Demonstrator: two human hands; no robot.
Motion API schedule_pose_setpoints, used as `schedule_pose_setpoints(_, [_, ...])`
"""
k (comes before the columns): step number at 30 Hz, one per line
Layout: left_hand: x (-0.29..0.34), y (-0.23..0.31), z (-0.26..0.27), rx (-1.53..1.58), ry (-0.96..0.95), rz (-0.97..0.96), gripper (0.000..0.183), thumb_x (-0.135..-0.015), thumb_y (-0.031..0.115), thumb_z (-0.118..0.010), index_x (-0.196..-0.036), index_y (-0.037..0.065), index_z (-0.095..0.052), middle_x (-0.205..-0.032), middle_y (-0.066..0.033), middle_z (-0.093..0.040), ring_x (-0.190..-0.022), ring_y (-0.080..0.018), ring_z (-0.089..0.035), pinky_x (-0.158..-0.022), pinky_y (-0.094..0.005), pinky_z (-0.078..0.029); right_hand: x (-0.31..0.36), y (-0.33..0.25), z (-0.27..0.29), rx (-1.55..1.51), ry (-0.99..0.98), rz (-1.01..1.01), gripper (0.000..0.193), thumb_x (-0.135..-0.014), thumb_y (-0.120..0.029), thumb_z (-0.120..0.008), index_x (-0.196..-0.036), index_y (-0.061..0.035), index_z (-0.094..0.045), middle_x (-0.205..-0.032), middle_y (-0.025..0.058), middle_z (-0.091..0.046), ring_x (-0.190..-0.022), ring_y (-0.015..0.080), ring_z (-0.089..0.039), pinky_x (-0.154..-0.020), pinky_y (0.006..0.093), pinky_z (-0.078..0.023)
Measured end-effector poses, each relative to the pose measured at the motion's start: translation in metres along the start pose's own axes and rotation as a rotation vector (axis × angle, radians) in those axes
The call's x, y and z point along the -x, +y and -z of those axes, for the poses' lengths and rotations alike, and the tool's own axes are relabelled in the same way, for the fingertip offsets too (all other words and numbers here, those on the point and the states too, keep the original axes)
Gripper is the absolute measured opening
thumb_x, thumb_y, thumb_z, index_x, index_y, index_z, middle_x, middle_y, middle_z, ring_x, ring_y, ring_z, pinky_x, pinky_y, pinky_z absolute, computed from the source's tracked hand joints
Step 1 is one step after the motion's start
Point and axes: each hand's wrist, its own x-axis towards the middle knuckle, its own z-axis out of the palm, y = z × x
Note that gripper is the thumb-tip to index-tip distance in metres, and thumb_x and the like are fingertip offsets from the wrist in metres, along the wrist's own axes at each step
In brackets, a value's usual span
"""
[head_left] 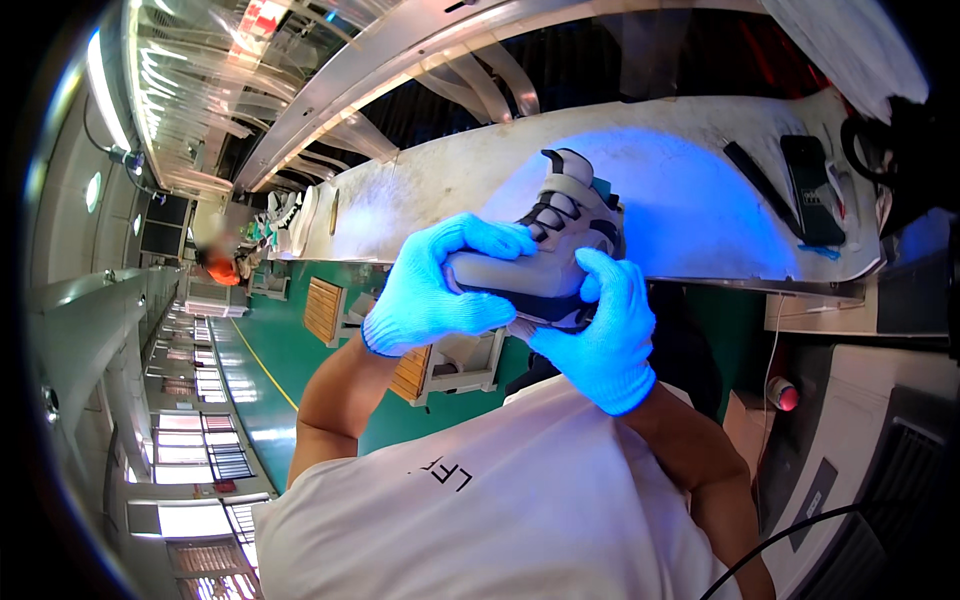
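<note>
A grey sneaker [575, 215] with black laces and a dark-edged sole is held in front of me, at the near edge of the workbench [440, 180]. Its toe points toward my left and its collar faces away. My left hand [430, 285], in a knitted glove lit blue, wraps round the toe, thumb below and fingers on top. Against the sole and near side of the shoe presses my right hand [610, 340], gloved the same way, with its fingers bent. Both hands grip the one shoe; part of its sole is hidden behind them.
Blue light falls on the bench round the shoe. At the right end lie a black phone-like device [812, 185] and a long black bar [762, 185]. More shoes [285, 215] stand along the bench's far left, near a person in orange [222, 268]. Slatted wooden racks [323, 310] stand on the green floor.
</note>
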Motion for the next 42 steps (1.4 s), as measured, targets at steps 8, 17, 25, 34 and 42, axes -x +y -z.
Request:
schedule_pose_setpoints(8, [-0.008,0.005,0.001,-0.029,-0.019,0.029,0.050,-0.074,0.006,-0.094,-0.120,0.000,-0.076,-0.136,-0.0186,-0.077,-0.137,-0.0301,-0.069,-0.121,-0.0470,-0.052,0.004,0.013,-0.006,-0.201,0.020,0.017,0.089,-0.071,-0.030,-0.107,-0.142,-0.0064,-0.059,-0.107,0.0134,-0.062,-0.081,0.0296,-0.068,-0.067,0.0436,-0.059])
schedule_pose_setpoints(17, [-0.016,0.015,0.012,-0.103,-0.024,0.091,0.052,-0.072,0.010,-0.099,-0.116,0.001,-0.075,-0.131,-0.0160,-0.079,-0.132,-0.0279,-0.071,-0.117,-0.0451,-0.054,-0.019,0.021,-0.014,-0.103,-0.019,0.027,0.087,-0.066,-0.033,-0.109,-0.134,-0.0085,-0.060,-0.107,0.0125,-0.064,-0.089,0.0316,-0.069,-0.071,0.0452,-0.059])
schedule_pose_setpoints(25, [-0.050,0.027,0.025,-0.377,-0.004,0.222,0.058,-0.070,0.016,-0.107,-0.113,0.000,-0.073,-0.130,-0.0150,-0.078,-0.118,-0.0235,-0.075,-0.104,-0.0389,-0.061,-0.044,0.029,-0.029,-0.075,-0.049,0.028,0.091,-0.072,-0.046,-0.104,-0.141,-0.0091,-0.060,-0.108,0.0145,-0.061,-0.099,0.0366,-0.066,-0.074,0.0482,-0.060])
schedule_pose_setpoints(34, [-0.066,0.022,0.048,-0.328,-0.062,0.239,0.055,-0.066,0.019,-0.109,-0.106,0.003,-0.074,-0.127,-0.0164,-0.079,-0.119,-0.0248,-0.075,-0.104,-0.0403,-0.060,-0.042,0.045,-0.023,-0.044,-0.188,0.034,0.091,-0.074,-0.044,-0.102,-0.144,-0.0045,-0.059,-0.115,0.0164,-0.063,-0.103,0.0382,-0.067,-0.082,0.0471,-0.063])
schedule_pose_setpoints(42, [-0.079,0.011,0.068,-0.388,-0.173,0.089,0.056,-0.066,0.024,-0.110,-0.105,0.004,-0.075,-0.122,-0.0173,-0.080,-0.119,-0.0301,-0.077,-0.102,-0.0423,-0.061,-0.062,0.053,-0.029,-0.049,-0.204,-0.006,0.089,-0.069,-0.045,-0.107,-0.137,-0.0086,-0.063,-0.114,0.0140,-0.069,-0.099,0.0342,-0.071,-0.079,0.0474,-0.061])
